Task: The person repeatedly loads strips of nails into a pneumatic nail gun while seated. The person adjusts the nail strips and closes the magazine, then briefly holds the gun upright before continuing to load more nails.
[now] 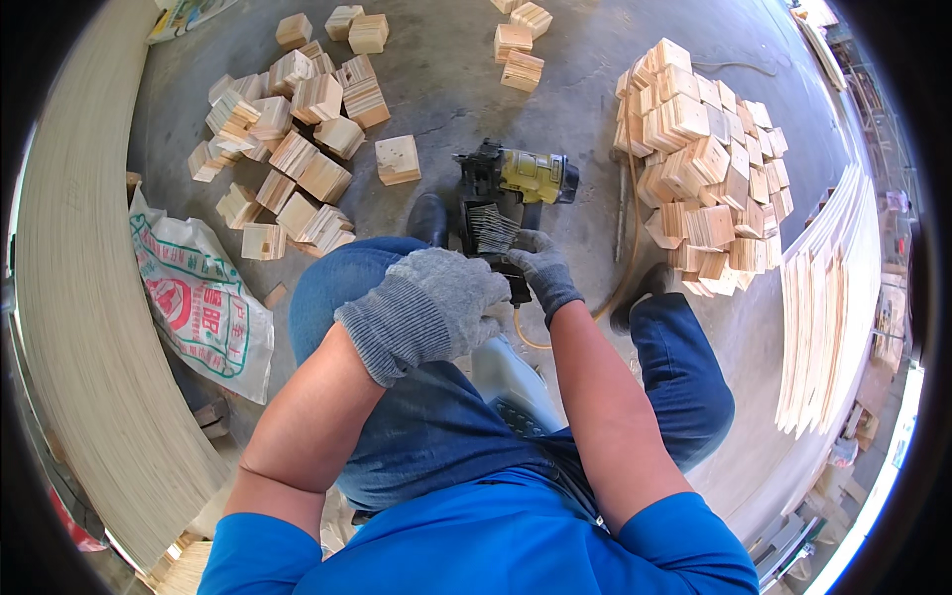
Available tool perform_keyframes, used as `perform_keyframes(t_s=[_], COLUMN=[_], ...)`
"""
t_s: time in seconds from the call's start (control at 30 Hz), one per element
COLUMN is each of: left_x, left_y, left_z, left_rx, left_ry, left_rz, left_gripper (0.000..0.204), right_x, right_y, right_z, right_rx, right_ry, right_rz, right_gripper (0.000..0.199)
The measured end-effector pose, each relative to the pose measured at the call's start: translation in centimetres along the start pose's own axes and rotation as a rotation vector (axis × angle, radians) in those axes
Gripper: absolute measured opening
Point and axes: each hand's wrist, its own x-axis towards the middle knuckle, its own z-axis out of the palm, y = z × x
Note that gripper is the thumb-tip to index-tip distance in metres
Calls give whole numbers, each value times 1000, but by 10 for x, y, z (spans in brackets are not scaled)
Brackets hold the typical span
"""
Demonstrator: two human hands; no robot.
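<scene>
A yellow and black nail gun point(535, 177) lies in front of my knees, with a coil of nails point(491, 228) exposed in its magazine. My right hand point(545, 268), in a grey knit glove, closes on the lower end of the gun's handle beside the magazine. In a matching glove, my left hand point(441, 297) is at the near left side of the magazine. Its thumb and bent fingers stand apart, with nothing visible between them; some fingertips are hidden behind the glove. A tan air hose point(531, 343) runs from the gun's near end and curves right.
Loose wooden blocks point(296, 159) are heaped at the far left, with a single block point(398, 161) nearer the gun. A taller block stack point(709, 169) stands at the right. A printed white sack point(198, 293) lies by plywood sheets point(94, 268) on the left; thin boards point(823, 307) lean right.
</scene>
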Motion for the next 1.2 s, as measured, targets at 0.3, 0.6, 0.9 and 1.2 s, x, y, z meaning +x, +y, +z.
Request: perform_keyframes(t_s=[0.3,0.6,0.9,1.2], left_x=[-1,-1,0,1], left_y=[-1,-3,0,-3], left_z=[2,4,-1,2], left_rx=[-21,4,1,16], left_ry=[13,-4,-50,-63], left_rz=[-16,-8,-24,-42], left_gripper=[34,35,37,38], right_x=[-4,-11,-7,-7], right_y=[-9,-18,-10,-9], right_z=[3,2,2,2], right_rx=[-4,-121,-30,-16], right_ry=[-1,23,-12,-3], right_rz=[8,-24,-4,2], right_gripper=[50,49,49,49])
